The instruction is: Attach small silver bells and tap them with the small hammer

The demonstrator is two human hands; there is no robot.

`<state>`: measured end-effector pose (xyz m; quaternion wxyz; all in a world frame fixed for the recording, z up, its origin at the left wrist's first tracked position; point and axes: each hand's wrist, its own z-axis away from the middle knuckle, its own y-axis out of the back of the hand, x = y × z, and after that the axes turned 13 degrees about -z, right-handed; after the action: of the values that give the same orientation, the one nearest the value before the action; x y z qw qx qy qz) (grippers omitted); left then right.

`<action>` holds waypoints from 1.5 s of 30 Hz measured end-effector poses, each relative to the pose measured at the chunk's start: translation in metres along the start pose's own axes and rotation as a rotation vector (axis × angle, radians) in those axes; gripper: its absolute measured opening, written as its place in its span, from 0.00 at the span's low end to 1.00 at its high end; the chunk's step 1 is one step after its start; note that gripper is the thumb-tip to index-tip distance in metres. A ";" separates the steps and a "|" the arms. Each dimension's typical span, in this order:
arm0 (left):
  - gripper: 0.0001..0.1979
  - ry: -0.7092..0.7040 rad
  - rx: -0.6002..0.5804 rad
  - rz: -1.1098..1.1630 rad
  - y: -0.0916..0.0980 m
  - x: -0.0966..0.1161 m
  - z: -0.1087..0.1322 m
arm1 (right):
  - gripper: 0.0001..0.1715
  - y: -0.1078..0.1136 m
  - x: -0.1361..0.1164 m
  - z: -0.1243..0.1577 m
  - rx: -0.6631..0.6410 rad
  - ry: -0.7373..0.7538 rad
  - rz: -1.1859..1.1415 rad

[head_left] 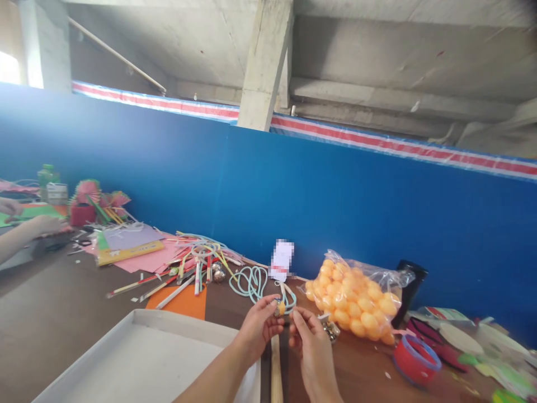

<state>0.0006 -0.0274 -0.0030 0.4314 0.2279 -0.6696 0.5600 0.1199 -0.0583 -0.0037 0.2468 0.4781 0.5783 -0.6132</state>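
My left hand (259,324) and my right hand (309,341) meet just above the brown table (50,313). The left fingers pinch a small yellow and silver bell-like piece (279,307) with a pale teal cord (289,296) running from it. My right hand's fingers are pinched close beside that piece; what they grip is too small to make out. A wooden stick (276,369) lies on the table between my wrists. A coil of teal cord (250,280) lies just behind the hands.
A white tray (138,358) sits at front left. A clear bag of orange balls (356,302), a black cup (409,288) and a red tape ring (415,361) stand to the right. Sticks, cords and coloured paper (138,252) lie at left. Another person's hands (37,226) work far left.
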 end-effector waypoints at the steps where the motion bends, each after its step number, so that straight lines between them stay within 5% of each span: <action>1: 0.18 -0.005 -0.006 0.000 0.000 0.000 0.000 | 0.17 0.000 -0.001 0.000 -0.002 0.000 0.003; 45: 0.22 -0.042 -0.023 -0.201 -0.003 0.001 0.007 | 0.11 -0.005 -0.006 0.009 -0.093 -0.239 -0.242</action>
<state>0.0004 -0.0351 -0.0005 0.4739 0.3007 -0.6587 0.5012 0.1152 -0.0673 0.0033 0.2598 0.3169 0.6260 -0.6635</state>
